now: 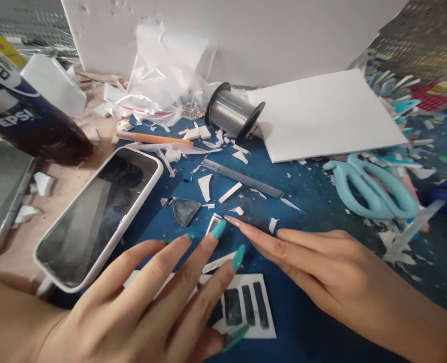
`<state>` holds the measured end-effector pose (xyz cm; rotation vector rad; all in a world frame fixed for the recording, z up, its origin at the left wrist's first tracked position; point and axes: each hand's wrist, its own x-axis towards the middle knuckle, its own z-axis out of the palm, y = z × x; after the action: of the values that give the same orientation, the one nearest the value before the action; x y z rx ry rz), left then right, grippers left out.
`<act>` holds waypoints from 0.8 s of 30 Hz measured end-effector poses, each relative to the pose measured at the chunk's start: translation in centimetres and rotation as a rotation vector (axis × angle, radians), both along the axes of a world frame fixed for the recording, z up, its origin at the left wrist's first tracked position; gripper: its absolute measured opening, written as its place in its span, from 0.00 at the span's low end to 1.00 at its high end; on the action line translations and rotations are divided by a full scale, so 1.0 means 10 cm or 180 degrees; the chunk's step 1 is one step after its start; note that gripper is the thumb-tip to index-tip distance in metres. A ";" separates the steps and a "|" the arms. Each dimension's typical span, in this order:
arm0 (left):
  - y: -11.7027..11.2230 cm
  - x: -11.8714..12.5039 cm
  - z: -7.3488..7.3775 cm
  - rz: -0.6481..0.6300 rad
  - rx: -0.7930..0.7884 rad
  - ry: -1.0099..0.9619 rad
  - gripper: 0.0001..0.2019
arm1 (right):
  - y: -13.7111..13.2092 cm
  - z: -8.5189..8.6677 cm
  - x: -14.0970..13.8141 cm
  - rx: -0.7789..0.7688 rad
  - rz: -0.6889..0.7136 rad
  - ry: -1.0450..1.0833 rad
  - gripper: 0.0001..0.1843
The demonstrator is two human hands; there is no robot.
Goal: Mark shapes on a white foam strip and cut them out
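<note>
My left hand [163,292], with long teal nails, spreads its fingers over a white piece [267,297] marked with dark rectangles. One of its fingertips touches a small white-framed dark piece [213,224]. My right hand [314,262] reaches in from the right with its fingers stretched out close together. Its index fingertip meets the same small piece from the other side. A thin white strip [218,262] lies partly behind the left fingers. Just beyond sits a dark, fan-shaped piece [185,212]. The left palm and fingers hide part of the white piece.
Left are a phone [102,217], another phone [2,186] and a Pepsi bottle [30,111]. A craft knife [242,177], orange stick [155,138], spool [233,112] and white board [329,113] lie beyond the hands. Blue-handled scissors [371,189] rest right. White scraps litter the blue mat [299,333].
</note>
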<state>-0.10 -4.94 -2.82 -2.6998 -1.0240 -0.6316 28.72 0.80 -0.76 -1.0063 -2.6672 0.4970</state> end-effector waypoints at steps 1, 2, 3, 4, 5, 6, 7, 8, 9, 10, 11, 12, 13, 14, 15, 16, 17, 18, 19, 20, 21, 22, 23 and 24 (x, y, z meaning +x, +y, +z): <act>0.00 0.00 0.00 0.0005 -0.0004 0.0024 0.23 | 0.01 0.02 -0.01 -0.0036 0.0008 -0.0030 0.30; 0.00 0.00 -0.01 0.0020 -0.0013 0.0034 0.22 | 0.01 0.04 -0.02 -0.0064 0.0020 -0.0053 0.30; 0.00 0.00 -0.01 0.0044 -0.0038 0.0045 0.22 | 0.01 0.06 -0.03 -0.0067 0.0027 -0.0061 0.30; 0.00 0.00 0.00 0.0049 -0.0047 0.0048 0.21 | 0.01 0.07 -0.04 -0.0054 0.0035 -0.0057 0.29; 0.00 0.00 0.00 0.0056 -0.0044 0.0044 0.22 | 0.01 0.08 -0.04 -0.0031 0.0037 -0.0055 0.29; 0.00 0.00 0.01 0.0067 -0.0035 0.0035 0.22 | 0.00 0.08 -0.04 -0.0002 0.0032 -0.0070 0.29; 0.00 0.00 0.02 0.0060 -0.0032 0.0035 0.22 | 0.00 0.08 -0.03 0.0029 0.0034 -0.0081 0.30; -0.01 -0.01 0.02 0.0051 -0.0045 0.0047 0.22 | 0.00 0.07 -0.02 0.0044 0.0032 -0.0108 0.30; -0.02 -0.01 0.02 0.0048 -0.0053 0.0052 0.22 | -0.01 0.06 -0.01 0.0057 0.0030 -0.0127 0.30; -0.03 -0.01 0.02 0.0045 -0.0060 0.0039 0.21 | -0.01 0.04 0.00 0.0066 0.0025 -0.0136 0.31; -0.03 -0.01 0.02 0.0049 -0.0083 0.0023 0.21 | -0.01 0.03 0.01 0.0069 0.0023 -0.0129 0.31; -0.04 -0.01 0.01 0.0042 -0.0088 -0.0008 0.21 | -0.02 0.01 0.02 0.0082 0.0025 -0.0104 0.31; -0.04 -0.01 0.00 0.0045 -0.0099 -0.0031 0.21 | -0.02 0.00 0.02 0.0090 0.0025 -0.0084 0.31; -0.04 -0.01 -0.01 0.0051 -0.0101 -0.0051 0.20 | -0.02 -0.01 0.02 0.0096 0.0027 -0.0067 0.32; -0.03 -0.01 -0.02 0.0043 -0.0100 -0.0065 0.20 | -0.03 -0.01 0.02 0.0098 0.0037 -0.0055 0.32; -0.03 -0.01 -0.02 0.0045 -0.0111 -0.0055 0.20 | -0.02 -0.01 0.01 0.0101 0.0038 -0.0058 0.32; -0.03 -0.01 -0.03 0.0044 -0.0096 -0.0049 0.20 | -0.02 -0.01 0.00 0.0111 0.0034 -0.0076 0.32; -0.03 -0.01 -0.03 0.0049 -0.0101 -0.0041 0.21 | -0.02 0.00 -0.01 0.0119 0.0034 -0.0103 0.32; -0.02 -0.01 -0.04 0.0067 -0.0121 -0.0039 0.21 | -0.01 0.01 -0.03 0.0131 0.0043 -0.0126 0.32; -0.02 -0.01 -0.04 0.0081 -0.0159 -0.0046 0.22 | -0.01 0.03 -0.04 0.0146 0.0049 -0.0150 0.31; -0.02 -0.01 -0.03 0.0083 -0.0208 -0.0063 0.22 | -0.01 0.04 -0.04 0.0146 0.0053 -0.0177 0.31; -0.02 0.00 -0.03 0.0083 -0.0265 -0.0086 0.22 | 0.00 0.04 -0.05 0.0146 0.0058 -0.0182 0.30; -0.01 0.00 -0.04 0.0080 -0.0319 -0.0119 0.22 | -0.01 0.05 -0.04 0.0137 0.0057 -0.0184 0.30; -0.01 0.01 -0.04 0.0077 -0.0360 -0.0146 0.22 | -0.01 0.05 -0.04 0.0130 0.0045 -0.0182 0.29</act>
<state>0.00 -5.00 -3.21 -2.7768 -1.1347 -0.6530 28.30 0.71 -0.28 -1.0054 -2.7250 0.4211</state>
